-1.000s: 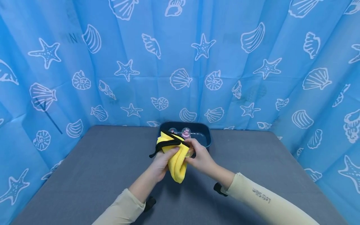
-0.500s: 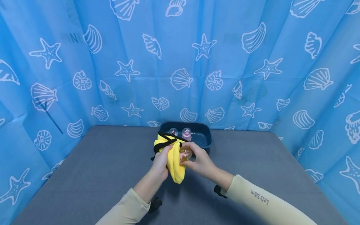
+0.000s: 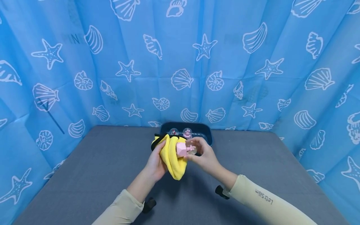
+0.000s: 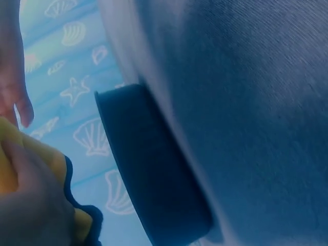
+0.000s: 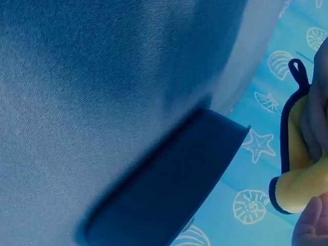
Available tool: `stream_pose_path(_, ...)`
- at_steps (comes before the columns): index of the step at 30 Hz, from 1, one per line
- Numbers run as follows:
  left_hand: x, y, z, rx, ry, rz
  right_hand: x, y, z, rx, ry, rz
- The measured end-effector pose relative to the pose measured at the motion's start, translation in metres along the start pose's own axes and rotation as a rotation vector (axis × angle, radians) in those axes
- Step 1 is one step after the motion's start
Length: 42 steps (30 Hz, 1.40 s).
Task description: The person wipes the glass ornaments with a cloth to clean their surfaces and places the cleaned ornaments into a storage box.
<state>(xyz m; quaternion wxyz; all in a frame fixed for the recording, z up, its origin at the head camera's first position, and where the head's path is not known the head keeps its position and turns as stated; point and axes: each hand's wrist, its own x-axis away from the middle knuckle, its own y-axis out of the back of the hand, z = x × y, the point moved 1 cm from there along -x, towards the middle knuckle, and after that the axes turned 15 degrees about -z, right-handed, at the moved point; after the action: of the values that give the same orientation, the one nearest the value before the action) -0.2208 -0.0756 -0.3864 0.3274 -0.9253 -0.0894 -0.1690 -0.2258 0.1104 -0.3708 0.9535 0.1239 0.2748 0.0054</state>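
In the head view my left hand (image 3: 155, 162) grips a yellow cloth (image 3: 172, 157) with black edging, bunched up in front of the dark tray. My right hand (image 3: 204, 156) holds a small snow globe (image 3: 192, 148) by its clear dome, fingers above and thumb below. Its pink faceted base (image 3: 181, 149) points left against the cloth. The left wrist view shows the cloth (image 4: 41, 154) within the left hand's fingers. A black hanging loop (image 5: 298, 72) on the cloth's edge shows in the right wrist view.
Behind the hands stands a dark blue tray (image 3: 206, 134) with two more snow globes, one with a red and white figure (image 3: 173, 132) and a pink one (image 3: 187, 132). A grey cloth covers the table (image 3: 112, 156). A blue shell-print curtain (image 3: 168, 62) hangs around the back and sides.
The globe, mostly hidden behind the cloth before, has come into view and turned so its pink base faces left. The cloth has shifted and refolded in the left hand.
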Motion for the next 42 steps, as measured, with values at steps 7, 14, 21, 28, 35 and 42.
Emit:
stream_pose_path(7,0.005,0.003,-0.001,-0.212,-0.112,0.168,-0.004,0.002,0.003,0.024,-0.132,-0.025)
stream_pose_path(14,0.006,-0.002,0.001,-0.486,-0.372,0.317,-0.007,0.001,0.005,0.028,-0.257,-0.063)
stream_pose_path(21,0.005,0.002,0.002,-0.548,-0.5,0.286,-0.007,0.0,0.01,0.028,-0.321,-0.055)
stream_pose_path(28,-0.001,0.002,0.006,-0.533,-0.574,0.121,-0.007,0.001,0.012,-0.047,-0.358,-0.038)
stream_pose_path(35,0.0,0.005,0.011,-0.351,-0.365,0.086,-0.01,0.006,0.012,-0.123,-0.363,-0.072)
stream_pose_path(42,0.007,0.006,0.004,-0.247,-0.232,0.269,-0.007,0.011,0.011,-0.025,-0.248,-0.039)
